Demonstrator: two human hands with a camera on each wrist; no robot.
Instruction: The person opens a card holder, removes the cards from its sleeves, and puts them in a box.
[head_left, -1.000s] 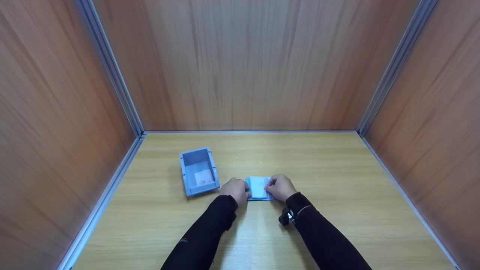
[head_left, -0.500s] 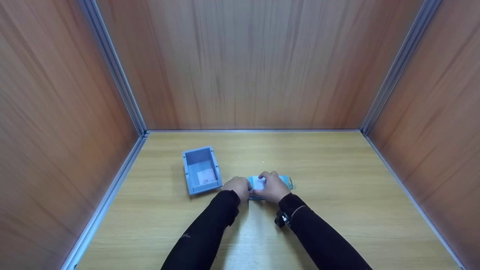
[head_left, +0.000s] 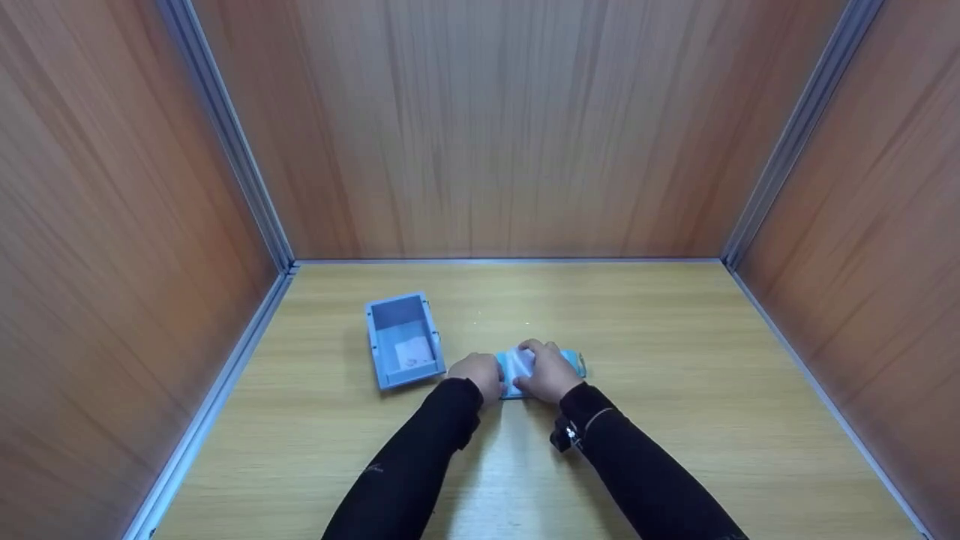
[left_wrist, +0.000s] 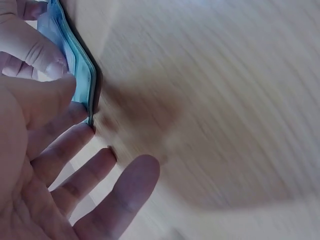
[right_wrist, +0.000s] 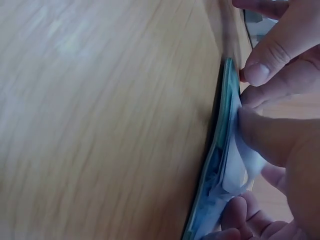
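Item: flat light-blue zippered fabric pouch (head_left: 544, 365) with a white sheet, lying on the pale wooden tabletop (head_left: 675, 390), just right of the open blue plastic bin (head_left: 403, 341). Right hand (head_left: 551, 373) pinches the white sheet at the pouch mouth; left hand (head_left: 478, 373) steadies the left edge, fingers relaxed, gripping nothing. Risk: the sheet may crumple or tear if tugged while the pouch slides.

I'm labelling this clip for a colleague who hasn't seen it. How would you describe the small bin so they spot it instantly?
On the light wooden table, look left of the two hands. The blue bin sits there, open-topped, with a pale slip on its floor; it is rigid and boxy, unlike the flat teal pouch nearby.
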